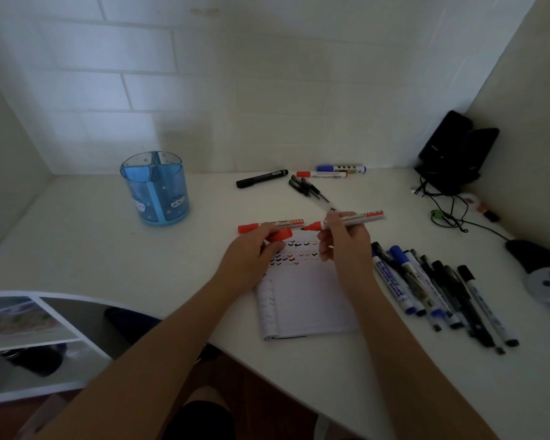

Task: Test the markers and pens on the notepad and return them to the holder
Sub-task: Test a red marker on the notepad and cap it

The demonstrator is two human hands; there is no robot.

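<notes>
My right hand point(343, 241) grips an uncapped red marker point(353, 219), held level with its tip pointing left. My left hand point(251, 252) pinches that marker's red cap point(280, 234) just left of the tip, a small gap between them. Both hover over the top of the white notepad point(305, 300), which carries rows of small red, black and blue tick marks. A second red marker point(269, 225), capped, lies on the desk behind my left hand. The blue translucent holder point(155, 188) stands upright at the back left.
Several blue and black markers and pens point(438, 290) lie in a heap right of the notepad. At the back lie a black marker point(262, 178), several black pens point(308, 189), a red marker point(322, 174) and a blue marker point(342, 168). Cables, a speaker and a controller fill the right corner.
</notes>
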